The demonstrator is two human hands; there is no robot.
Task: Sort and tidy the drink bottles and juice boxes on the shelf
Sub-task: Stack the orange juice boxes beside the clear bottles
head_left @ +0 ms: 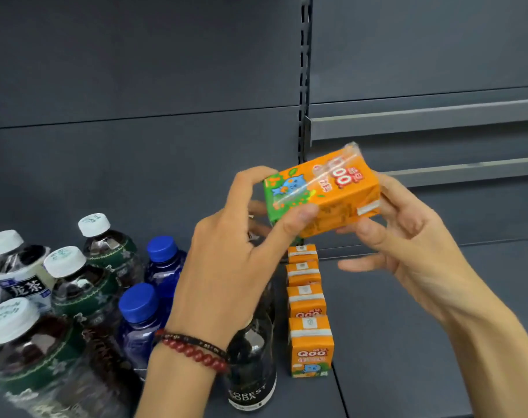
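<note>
An orange Qoo juice box [326,191] with a straw taped to it is held on its side above the shelf. My left hand [229,254] grips its green end with thumb and fingers. My right hand [407,236] holds the other end from below and behind. Under them a single-file row of several orange juice boxes [309,342] runs front to back on the shelf. To the left stand dark tea bottles with white caps [84,285], blue-capped bottles [139,312] and a black soda bottle [252,366], partly hidden by my left wrist.
The dark grey shelf floor [407,357] stretches to the right of the juice box row. A slotted upright [305,86] splits the back panel. Grey shelf rails [422,119] sit on the right bay at the back.
</note>
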